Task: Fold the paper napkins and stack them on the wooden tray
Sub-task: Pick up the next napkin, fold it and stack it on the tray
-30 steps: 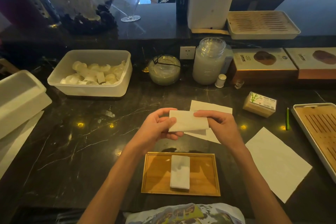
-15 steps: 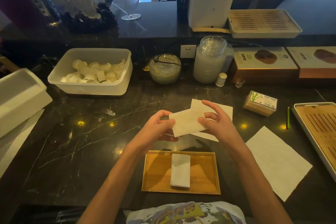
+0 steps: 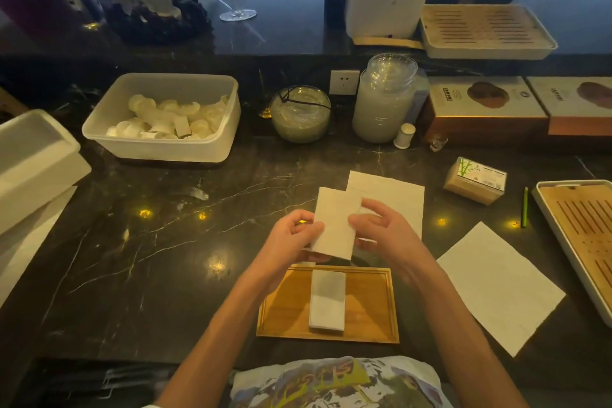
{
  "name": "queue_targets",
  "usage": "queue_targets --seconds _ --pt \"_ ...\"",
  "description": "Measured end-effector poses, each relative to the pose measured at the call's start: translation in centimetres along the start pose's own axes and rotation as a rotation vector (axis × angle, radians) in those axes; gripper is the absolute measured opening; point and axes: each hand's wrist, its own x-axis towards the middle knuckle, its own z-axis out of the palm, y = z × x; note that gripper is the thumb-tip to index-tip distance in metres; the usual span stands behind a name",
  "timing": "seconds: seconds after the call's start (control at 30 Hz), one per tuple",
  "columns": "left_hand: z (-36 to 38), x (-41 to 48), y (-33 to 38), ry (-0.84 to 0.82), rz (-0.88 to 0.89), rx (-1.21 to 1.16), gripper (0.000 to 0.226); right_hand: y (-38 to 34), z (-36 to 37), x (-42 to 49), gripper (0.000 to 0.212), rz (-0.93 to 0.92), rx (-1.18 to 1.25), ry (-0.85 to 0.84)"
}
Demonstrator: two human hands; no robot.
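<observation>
Dark marble counter. Just below the grip, a rectangular wooden tray (image 3: 361,308) holds one folded white napkin (image 3: 328,301). Left hand (image 3: 291,238) and right hand (image 3: 381,228) pinch a folded white paper napkin (image 3: 336,222) upright; best lowered flat, edges matched, onto that one. Beyond lies an unfolded white sheet (image 3: 394,199).
</observation>
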Motion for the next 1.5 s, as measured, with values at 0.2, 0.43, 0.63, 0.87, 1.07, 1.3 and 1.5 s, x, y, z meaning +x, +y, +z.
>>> queue_targets --seconds 0.2,0.43,0.63,0.87,1.07,1.3,1.5 --pt "-0.5 -0.9 -3.6 -0.002 -0.107 0.102 0.009 5.1 0.1 -0.9 0.033 0.094 0.005 0.091" --pt "0.0 -1.5 -10.0 0.041 -0.322 0.309 0.011 11.2 0.2 -2.0 0.031 0.281 -0.239 0.076" --pt "0.4 -1.5 -12.8 0.094 -0.334 0.369 0.01 12.8 0.7 -1.4 0.022 0.294 -0.428 0.102" --pt "0.1 -1.2 -12.8 0.138 -0.334 0.425 0.011 13.3 1.2 -1.2 0.019 0.329 -0.462 0.124" --pt "0.5 -1.5 -12.2 0.153 -0.294 0.395 0.041 12.9 1.6 -2.0 0.045 0.377 -0.347 0.142" --pt "1.7 -1.7 -11.8 -0.054 -0.305 0.274 0.057 10.7 4.1 -3.0 0.039 0.583 0.389 0.001" --pt "2.6 -1.8 -11.9 -0.09 -0.336 0.335 0.077 10.6 3.8 -3.1 0.04 0.603 0.417 -0.034"
